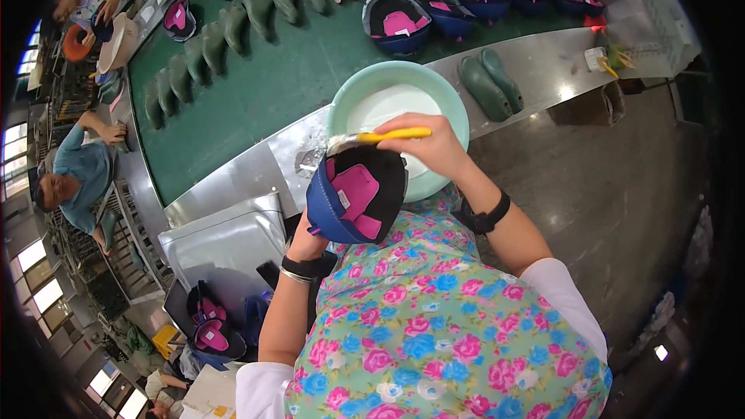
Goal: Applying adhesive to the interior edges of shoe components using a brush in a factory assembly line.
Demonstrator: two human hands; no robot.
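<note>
My left hand (307, 239) holds a blue shoe upper (329, 203) from beneath, its opening facing up. Black lining and bright pink pieces show inside it. In my right hand (431, 143) is a brush (396, 133) with a yellow handle, pinched between thumb and fingers. The bristles are at the upper's far left rim; whether they touch it I cannot tell. Just beyond my right hand stands a pale green basin (454, 93) with white liquid in it, partly covered by the hand. Some fingers of my left hand are hidden behind the upper.
Dark green shoe lasts (258, 14) line the green conveyor belt (256, 101), with more blue uppers (396, 23) and pink-soled pieces. A pair of lasts (483, 85) lies on the metal edge right of the basin. A bin of uppers (209, 326) stands lower left. Co-workers (81, 163) sit left.
</note>
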